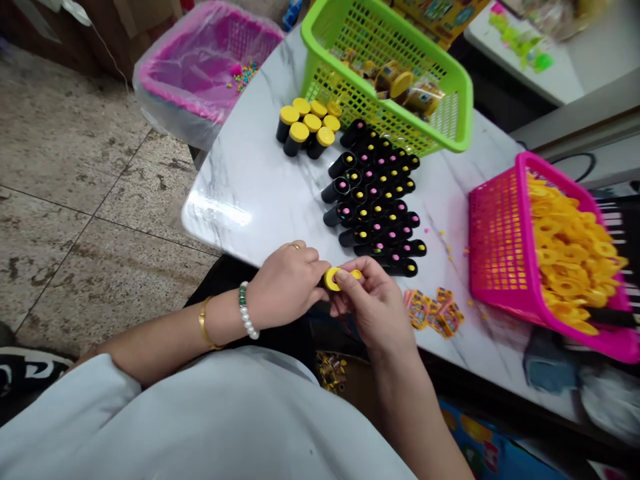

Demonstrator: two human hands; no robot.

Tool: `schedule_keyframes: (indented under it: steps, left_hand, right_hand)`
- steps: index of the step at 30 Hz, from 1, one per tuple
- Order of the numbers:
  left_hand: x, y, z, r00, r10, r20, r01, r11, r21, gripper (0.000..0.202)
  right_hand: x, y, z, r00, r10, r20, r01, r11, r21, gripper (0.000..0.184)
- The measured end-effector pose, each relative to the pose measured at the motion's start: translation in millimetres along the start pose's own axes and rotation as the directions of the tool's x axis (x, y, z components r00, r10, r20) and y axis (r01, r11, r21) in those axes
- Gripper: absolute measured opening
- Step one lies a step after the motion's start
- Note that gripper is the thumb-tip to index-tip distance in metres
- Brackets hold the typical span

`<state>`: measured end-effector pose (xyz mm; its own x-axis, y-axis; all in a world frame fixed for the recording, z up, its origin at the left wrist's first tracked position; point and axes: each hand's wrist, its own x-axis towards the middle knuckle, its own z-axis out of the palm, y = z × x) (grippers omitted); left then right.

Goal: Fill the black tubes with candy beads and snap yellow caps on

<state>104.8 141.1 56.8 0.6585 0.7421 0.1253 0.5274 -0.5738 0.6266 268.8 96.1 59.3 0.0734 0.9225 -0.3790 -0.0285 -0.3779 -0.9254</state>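
At the table's near edge, my hands meet at a yellow ring-shaped cap (331, 279). My right hand (375, 300) pinches it, with the thumb lying on the cap and a small yellow tab showing by the fingers. My left hand (287, 287) is closed on the other side; a dark sliver at its fingertips looks like a black tube, mostly hidden. Just beyond stand several open black tubes (367, 235) in rows, with pink or yellow beads showing in their mouths. Farther left is a cluster of black tubes with yellow caps (313, 123).
A green basket (460, 120) holding yellow-capped containers stands at the back. On the right, a pink basket (493, 233) is full of yellow ring pieces (570, 267). Printed packets (435, 312) lie near my right hand. A lined pink bin (185, 87) stands left of the table.
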Motion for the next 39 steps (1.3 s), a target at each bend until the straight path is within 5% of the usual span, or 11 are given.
schedule_keyframes:
  steps: [3,7,11,16,19,24,30,34,39]
  left_hand:
    - [3,5,-14.4,0.985,-0.060,0.162,0.091,0.978,-0.190,0.019]
    - [5,10,-9.0,0.947,-0.275,0.164,0.321,0.820,-0.474,0.023]
    - [-2,10,6.8,0.941,-0.306,0.143,0.330,0.744,-0.581,0.021]
    - [-14,7,12.1,0.981,-0.102,-0.165,0.056,0.963,-0.264,0.034]
    - [-12,3,16.3,0.979,-0.026,-0.201,0.017,0.999,-0.048,0.032]
    - [-7,-1,21.3,0.975,0.007,-0.222,-0.018,0.999,-0.047,0.022]
    - [-8,-5,19.1,0.973,0.005,-0.231,-0.032,0.993,-0.113,0.019]
    - [-7,-8,17.1,0.984,0.009,-0.180,-0.035,0.989,-0.144,0.021]
    - [-4,-10,14.7,0.991,-0.023,-0.133,0.003,0.989,-0.149,0.023]
  right_hand:
    - [-1,-3,3,1.000,-0.002,-0.018,0.001,0.999,-0.035,0.028]
    - [-3,1,5,0.997,-0.057,-0.047,0.056,0.998,-0.018,0.024]
    - [-1,7,5,0.995,-0.067,-0.070,0.069,0.997,0.018,0.028]
    - [-1,8,11,0.975,-0.126,-0.185,0.123,0.992,-0.027,0.034]
    - [-3,15,13,0.941,-0.241,-0.239,0.233,0.971,-0.061,0.031]
    - [-13,18,13,0.920,-0.272,-0.283,0.293,0.956,0.034,0.025]
    - [-7,0,3,0.998,-0.034,-0.060,0.046,0.977,0.210,0.032]
    - [7,-16,-1,0.973,0.174,0.149,-0.202,0.959,0.197,0.039]
    - [12,-17,-2,0.964,0.167,0.206,-0.206,0.961,0.184,0.038]
